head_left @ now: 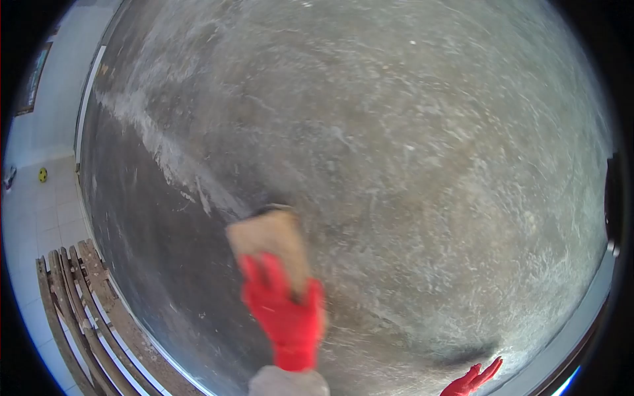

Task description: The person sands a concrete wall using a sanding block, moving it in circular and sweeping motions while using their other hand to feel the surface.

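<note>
My left hand (285, 313), in a red glove, grips a tan rectangular block (271, 241) from below, its thumb along the right side. The block is blurred by motion and has a dark edge at its top. It is against or very close to a mottled grey wall surface (422, 165); exact contact cannot be made out. My right hand (472, 380), also red-gloved, is partly cut off at the bottom edge. Its fingers are stretched out beside the lower wall, and no object shows in it. A pale streak (172, 155) runs from the upper left toward the block.
A slatted wooden bench or rack (92, 317) stands at lower left. Beyond the wall's left edge lie a light tiled floor (56, 214) and a small yellow ball (43, 175). A dark object (613, 204) projects at the far right edge.
</note>
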A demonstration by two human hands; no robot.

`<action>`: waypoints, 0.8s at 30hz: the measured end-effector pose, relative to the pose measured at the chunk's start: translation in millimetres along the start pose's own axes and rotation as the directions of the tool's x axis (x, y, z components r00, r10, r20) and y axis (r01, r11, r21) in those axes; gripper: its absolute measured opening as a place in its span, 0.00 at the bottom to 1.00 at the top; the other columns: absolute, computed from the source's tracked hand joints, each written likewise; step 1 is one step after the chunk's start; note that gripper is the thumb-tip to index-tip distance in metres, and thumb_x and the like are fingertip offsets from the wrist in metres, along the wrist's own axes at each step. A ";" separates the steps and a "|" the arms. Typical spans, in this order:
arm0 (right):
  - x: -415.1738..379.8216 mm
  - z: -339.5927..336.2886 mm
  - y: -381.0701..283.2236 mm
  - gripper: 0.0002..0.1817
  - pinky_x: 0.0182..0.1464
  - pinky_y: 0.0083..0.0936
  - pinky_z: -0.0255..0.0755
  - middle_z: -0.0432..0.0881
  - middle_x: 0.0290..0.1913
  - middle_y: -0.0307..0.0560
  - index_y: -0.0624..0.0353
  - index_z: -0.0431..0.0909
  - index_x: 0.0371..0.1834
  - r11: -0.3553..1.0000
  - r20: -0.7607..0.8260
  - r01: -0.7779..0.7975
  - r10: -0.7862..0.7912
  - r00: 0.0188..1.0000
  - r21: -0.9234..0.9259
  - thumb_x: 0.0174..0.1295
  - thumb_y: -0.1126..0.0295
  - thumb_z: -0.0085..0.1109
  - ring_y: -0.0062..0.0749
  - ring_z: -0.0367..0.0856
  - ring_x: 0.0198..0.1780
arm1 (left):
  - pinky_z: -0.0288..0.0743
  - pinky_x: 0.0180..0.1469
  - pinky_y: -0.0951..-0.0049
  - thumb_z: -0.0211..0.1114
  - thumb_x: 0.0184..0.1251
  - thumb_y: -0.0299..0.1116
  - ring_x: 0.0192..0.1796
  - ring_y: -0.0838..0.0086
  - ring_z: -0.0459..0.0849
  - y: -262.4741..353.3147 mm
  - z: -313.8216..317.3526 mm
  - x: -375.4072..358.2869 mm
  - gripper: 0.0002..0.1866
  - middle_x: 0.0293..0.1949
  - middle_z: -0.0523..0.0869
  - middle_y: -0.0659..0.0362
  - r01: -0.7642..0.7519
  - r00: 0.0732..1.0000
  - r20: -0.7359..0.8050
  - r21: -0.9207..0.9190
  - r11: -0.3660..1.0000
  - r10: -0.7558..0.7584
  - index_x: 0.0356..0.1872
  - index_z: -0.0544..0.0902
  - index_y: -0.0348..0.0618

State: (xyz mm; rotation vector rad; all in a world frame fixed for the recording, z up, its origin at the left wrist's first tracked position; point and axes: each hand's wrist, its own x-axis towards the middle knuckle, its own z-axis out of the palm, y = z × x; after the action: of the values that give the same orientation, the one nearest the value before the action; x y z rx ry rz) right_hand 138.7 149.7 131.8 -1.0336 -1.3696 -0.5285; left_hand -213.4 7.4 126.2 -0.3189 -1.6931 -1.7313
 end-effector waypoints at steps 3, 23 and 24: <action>-8.7 25.6 -4.6 0.30 0.72 0.51 0.58 0.58 0.76 0.62 0.62 0.58 0.76 0.982 0.004 0.171 -0.172 0.985 0.086 0.77 0.56 0.41 0.61 0.60 0.73 | 0.59 0.65 0.39 0.69 0.55 0.48 0.70 0.42 0.66 -41.9 -6.1 19.4 0.42 0.70 0.64 0.38 0.118 0.991 -0.064 0.012 0.993 -0.117 0.70 0.66 0.43; -16.0 63.2 18.4 0.23 0.70 0.56 0.61 0.64 0.71 0.68 0.67 0.64 0.69 0.869 -0.140 0.330 -0.403 0.905 -0.368 0.76 0.65 0.44 0.65 0.63 0.71 | 0.63 0.61 0.43 0.72 0.50 0.49 0.65 0.46 0.71 -108.3 -12.8 43.8 0.40 0.64 0.74 0.48 0.245 0.963 -0.129 0.074 0.967 -0.235 0.66 0.71 0.49; -15.6 68.0 18.7 0.24 0.71 0.55 0.61 0.63 0.72 0.67 0.67 0.64 0.70 0.862 -0.124 0.319 -0.394 0.911 -0.395 0.76 0.65 0.44 0.65 0.63 0.71 | 0.62 0.61 0.43 0.72 0.50 0.51 0.65 0.47 0.71 -101.8 -14.0 40.7 0.39 0.64 0.75 0.48 0.163 0.983 -0.099 0.074 0.984 -0.156 0.65 0.71 0.49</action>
State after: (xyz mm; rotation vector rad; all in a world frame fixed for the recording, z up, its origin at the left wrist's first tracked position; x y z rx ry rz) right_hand 114.8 211.7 103.7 -0.9881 -1.3127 -1.1758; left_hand -302.0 -26.5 69.6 -0.0650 -1.7565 -1.7561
